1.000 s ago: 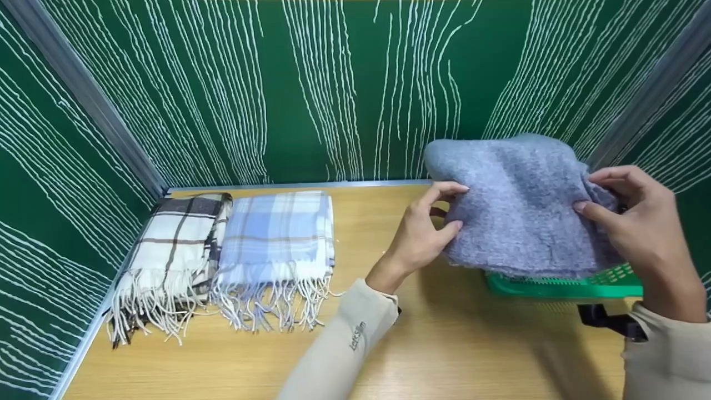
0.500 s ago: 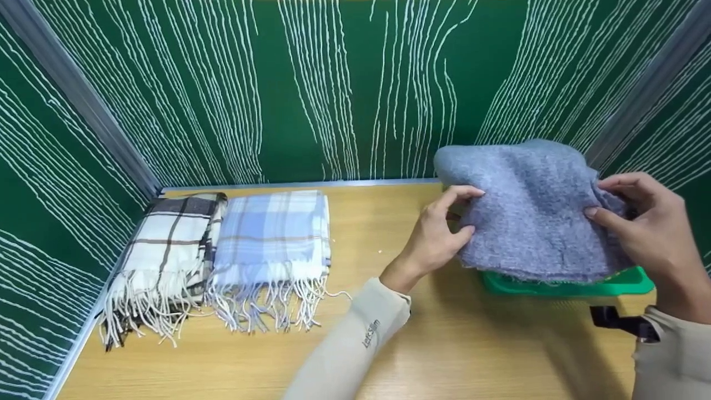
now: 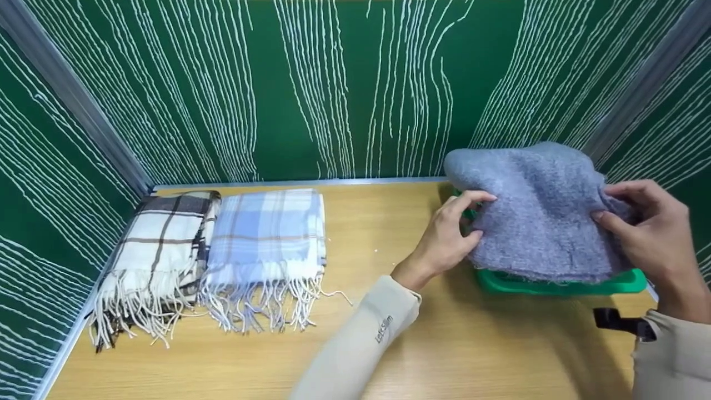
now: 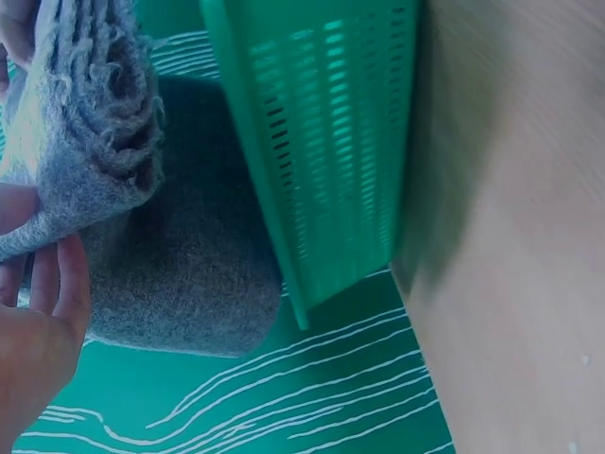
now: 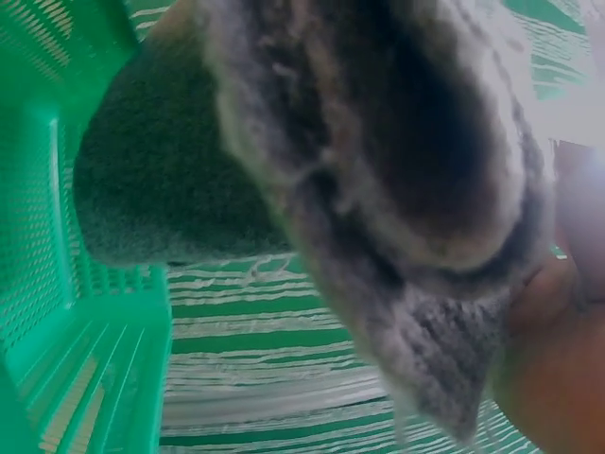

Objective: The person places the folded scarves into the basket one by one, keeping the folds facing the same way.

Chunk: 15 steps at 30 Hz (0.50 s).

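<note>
A folded grey-blue woolly scarf (image 3: 541, 216) hangs over the green plastic basket (image 3: 561, 285) at the right of the table. My left hand (image 3: 443, 236) pinches its left edge between thumb and fingers. On the other side, my right hand (image 3: 655, 233) grips the right edge. In the left wrist view, the scarf (image 4: 189, 255) shows several stacked folds beside the perforated basket wall (image 4: 331, 161), and part of the left hand (image 4: 38, 340) is visible. From the right wrist, thick rolled layers of the scarf (image 5: 454, 312) show above the basket's slotted bottom (image 5: 85, 378).
Two folded, fringed scarves lie side by side at the left: a white-and-brown checked one (image 3: 161, 244) and a light blue plaid one (image 3: 264, 239). Green walls with white lines (image 3: 278, 89) enclose the wooden table (image 3: 355, 333) at the back and sides.
Both hands have carried the grey scarf slightly right and down, nearer the basket. The hold on it looks the same. The camera has shifted a little, moving the plaid scarves left in view.
</note>
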Tool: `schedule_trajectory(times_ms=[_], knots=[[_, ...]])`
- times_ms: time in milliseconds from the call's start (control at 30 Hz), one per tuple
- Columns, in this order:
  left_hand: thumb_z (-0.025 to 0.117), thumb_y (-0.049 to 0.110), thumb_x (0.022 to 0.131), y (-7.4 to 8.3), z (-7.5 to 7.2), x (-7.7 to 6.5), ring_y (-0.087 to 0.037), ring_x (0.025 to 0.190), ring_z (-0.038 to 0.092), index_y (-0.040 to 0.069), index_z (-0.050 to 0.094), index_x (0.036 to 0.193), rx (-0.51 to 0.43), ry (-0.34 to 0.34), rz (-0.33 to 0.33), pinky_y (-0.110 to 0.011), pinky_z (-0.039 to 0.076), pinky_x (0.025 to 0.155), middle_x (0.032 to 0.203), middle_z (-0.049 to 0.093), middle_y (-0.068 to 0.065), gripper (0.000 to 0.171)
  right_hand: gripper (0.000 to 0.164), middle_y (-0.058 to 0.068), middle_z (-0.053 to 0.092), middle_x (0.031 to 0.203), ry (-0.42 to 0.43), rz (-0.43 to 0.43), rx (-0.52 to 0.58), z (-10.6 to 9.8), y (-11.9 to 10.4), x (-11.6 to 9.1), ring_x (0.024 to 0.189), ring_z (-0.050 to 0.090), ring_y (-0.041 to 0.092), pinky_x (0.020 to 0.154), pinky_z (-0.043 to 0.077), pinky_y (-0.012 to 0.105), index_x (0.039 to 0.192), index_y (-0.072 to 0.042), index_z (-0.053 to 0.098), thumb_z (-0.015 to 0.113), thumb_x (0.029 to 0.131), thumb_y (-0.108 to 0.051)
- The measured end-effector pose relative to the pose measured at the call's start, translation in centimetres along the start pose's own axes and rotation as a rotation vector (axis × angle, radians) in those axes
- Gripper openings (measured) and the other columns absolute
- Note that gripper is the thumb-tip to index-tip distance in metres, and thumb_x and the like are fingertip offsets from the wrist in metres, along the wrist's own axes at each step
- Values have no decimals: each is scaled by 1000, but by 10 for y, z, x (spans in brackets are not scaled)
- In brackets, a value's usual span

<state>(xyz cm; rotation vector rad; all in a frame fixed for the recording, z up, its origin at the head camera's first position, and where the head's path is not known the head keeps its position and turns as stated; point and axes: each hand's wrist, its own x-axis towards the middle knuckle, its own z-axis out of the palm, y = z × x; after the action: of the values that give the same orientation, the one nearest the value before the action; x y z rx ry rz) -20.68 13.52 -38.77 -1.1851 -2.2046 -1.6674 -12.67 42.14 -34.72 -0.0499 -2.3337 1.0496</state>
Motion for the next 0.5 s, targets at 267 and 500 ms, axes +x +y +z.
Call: schedule_trajectory(times_ms=[267, 500], knots=[[71, -14, 91, -4, 15, 1, -9, 111, 53, 9, 59, 139, -24, -31, -95, -10, 48, 92, 135, 62, -8, 54, 37, -15, 63, 113, -1, -37, -37, 5, 21, 1, 102, 57, -7, 90, 43, 2, 122, -14, 72, 70, 94, 11], [68, -16, 92, -5, 28, 3, -7, 113, 53, 10, 58, 141, -75, -74, -191, -10, 50, 90, 139, 60, -9, 57, 35, -18, 62, 114, -5, -20, -93, 7, 39, -3, 105, 54, -10, 94, 42, 3, 122, -14, 71, 70, 96, 8]])
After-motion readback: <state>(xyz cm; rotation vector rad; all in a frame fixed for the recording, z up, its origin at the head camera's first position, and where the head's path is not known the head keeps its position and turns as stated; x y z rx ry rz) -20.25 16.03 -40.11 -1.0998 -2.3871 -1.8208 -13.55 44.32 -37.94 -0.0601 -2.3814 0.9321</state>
